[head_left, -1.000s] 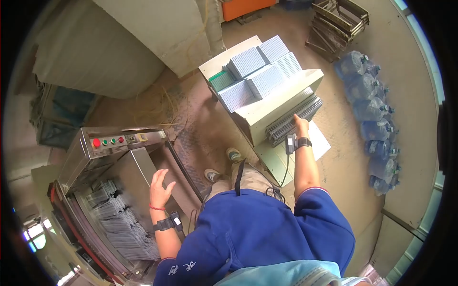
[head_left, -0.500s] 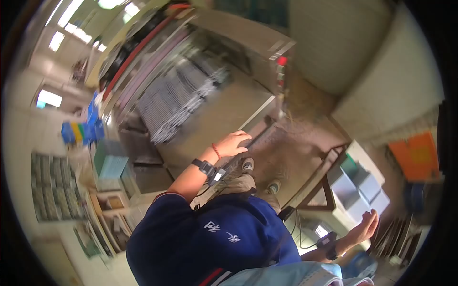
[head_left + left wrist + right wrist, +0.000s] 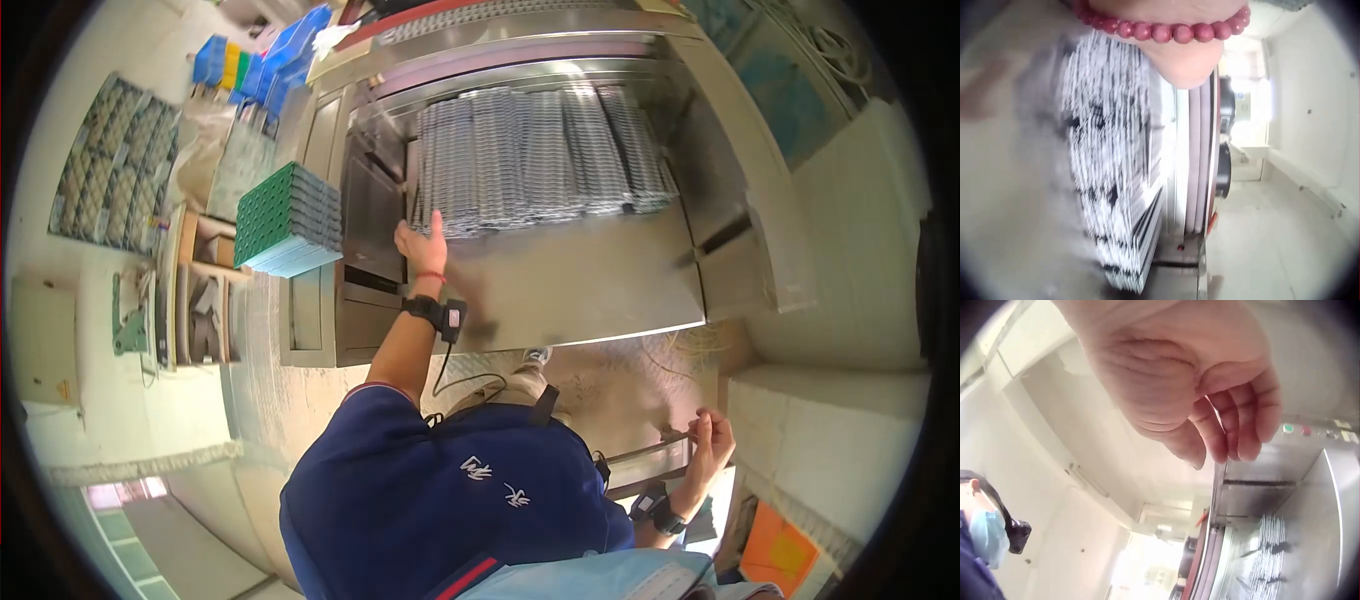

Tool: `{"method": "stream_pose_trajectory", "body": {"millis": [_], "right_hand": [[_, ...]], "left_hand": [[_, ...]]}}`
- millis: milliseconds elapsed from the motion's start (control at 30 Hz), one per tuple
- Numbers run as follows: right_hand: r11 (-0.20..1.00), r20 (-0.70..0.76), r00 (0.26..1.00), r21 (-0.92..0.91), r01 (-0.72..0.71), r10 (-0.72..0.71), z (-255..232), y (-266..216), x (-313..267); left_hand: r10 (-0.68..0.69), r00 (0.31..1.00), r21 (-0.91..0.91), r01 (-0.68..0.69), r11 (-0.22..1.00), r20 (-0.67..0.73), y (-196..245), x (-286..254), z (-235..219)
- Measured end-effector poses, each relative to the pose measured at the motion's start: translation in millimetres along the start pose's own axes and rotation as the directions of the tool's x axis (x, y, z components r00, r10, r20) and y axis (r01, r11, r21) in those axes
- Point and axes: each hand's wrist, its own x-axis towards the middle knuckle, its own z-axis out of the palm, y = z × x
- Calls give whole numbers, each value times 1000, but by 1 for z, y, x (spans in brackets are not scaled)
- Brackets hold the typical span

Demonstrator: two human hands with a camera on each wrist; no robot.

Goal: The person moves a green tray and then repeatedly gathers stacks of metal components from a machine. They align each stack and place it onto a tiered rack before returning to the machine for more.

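Packed rows of thin grey ridged strips (image 3: 540, 150) lie across the back of a stainless steel machine bed (image 3: 580, 290). My left hand (image 3: 425, 245) hovers at the front left corner of these rows, thumb raised and fingers loosely extended, holding nothing. In the left wrist view a red bead bracelet (image 3: 1160, 32) crosses the top, the strips (image 3: 1110, 144) stand close below, and the fingers are out of sight. Off to the right side of the body, my right hand (image 3: 712, 440) hangs in the air. Its fingers (image 3: 1247, 419) bend loosely round nothing in the right wrist view.
A stack of green-topped trays (image 3: 290, 225) stands left of the machine. Blue bins (image 3: 285, 60) are behind it, and shelves (image 3: 205, 290) line the left. An orange object (image 3: 780, 550) shows at the lower right. Indicator buttons (image 3: 1297, 429) sit on the machine's side panel.
The body has turned from the white table to face the machine. My right hand has left the dark ridged rack on that table, and my left hand has reached over to the grey strips.
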Motion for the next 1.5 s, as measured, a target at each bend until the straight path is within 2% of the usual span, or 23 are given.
{"method": "stream_pose_trajectory", "body": {"millis": [33,67,100,133,200,233,333,400,467,533,600,667,733,900,967,1000,1067,1133,1200,1267,1333,1367,1500], "right_hand": [[997,58,997,-50,54,-51,16,-8,15],[989,123,989,-110,96,-82,29,-8,32],[992,199,978,-95,82,-62,50,-15,46],[995,272,961,-79,64,-41,71,-23,58],[996,378,925,-86,-3,35,101,-21,78],[994,488,873,-98,44,10,133,-23,92],[958,681,731,-179,224,-44,231,-29,133],[927,684,730,-264,266,-15,291,-32,155],[828,624,775,-383,410,-95,357,-19,179],[700,596,802,-557,447,-38,409,-28,193],[641,533,846,-649,411,-3,448,-36,179],[572,464,886,-733,367,26,475,-45,162],[624,403,911,-736,262,93,488,-49,147],[650,347,935,-728,217,77,499,-47,148],[892,358,914,-452,-11,193,509,-15,178],[893,360,914,-451,-8,189,507,-12,187],[961,481,833,-86,-264,272,501,-5,201],[949,517,800,-93,-301,304,500,-10,206],[907,606,709,-47,-419,359,492,-31,202],[927,581,744,-52,-370,330,503,-10,209],[941,686,687,7,-338,241,491,-47,187],[945,640,710,-83,-315,293,497,-43,186],[933,673,679,-46,-356,292,502,-44,185]], "left_hand": [[-21,1000,16,21,1000,-9,-5,21,1],[-71,988,37,67,997,135,-9,39,3],[-121,953,57,109,992,278,-12,51,7],[-136,952,65,123,990,275,-19,59,16],[-185,882,71,171,983,433,-29,71,32],[-231,812,119,198,973,535,-16,73,30],[-225,790,97,207,973,570,-6,74,23],[-226,787,64,232,971,574,2,71,14],[-214,781,53,227,973,586,7,72,12],[-248,745,42,284,958,619,24,74,0],[-280,731,81,296,952,623,31,73,-2],[-261,780,88,258,962,568,17,70,13],[-238,841,102,216,971,485,15,67,17],[-252,819,98,236,967,516,6,69,20],[-241,820,84,232,969,519,2,69,21],[-214,821,48,224,974,529,0,70,21],[-187,821,14,214,977,540,-4,72,22],[-171,801,-74,259,963,574,-4,72,21],[-165,802,-57,240,969,573,-4,72,18],[-155,809,-45,219,975,568,0,77,16],[-168,779,-27,230,973,604,7,79,8],[-175,776,-19,234,972,605,5,78,9],[-150,780,-12,198,980,608,-6,77,20]]}}
